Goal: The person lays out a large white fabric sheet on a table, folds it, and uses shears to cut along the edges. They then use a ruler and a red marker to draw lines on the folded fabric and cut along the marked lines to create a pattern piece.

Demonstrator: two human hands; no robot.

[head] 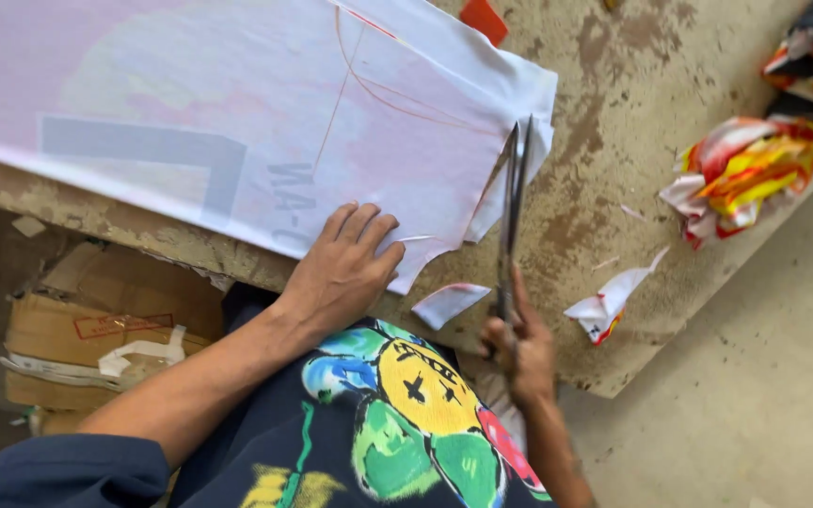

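A large sheet of white fabric [237, 103] with red chalk lines lies on a worn wooden table [613, 141]. My left hand [345, 268] presses flat on the fabric's near edge, fingers spread. My right hand [519, 348] grips the handles of long metal scissors [515, 202]. Their blades point away from me and run along the fabric's right edge, cutting beside a chalk line. A narrow strip of fabric hangs loose to the left of the blades.
White offcuts [449, 303] and a scrap with red and yellow print [604, 306] lie near the table's front edge. A pile of colourful printed cloth [745, 169] sits at the right. A cardboard box [96, 329] stands under the table at left.
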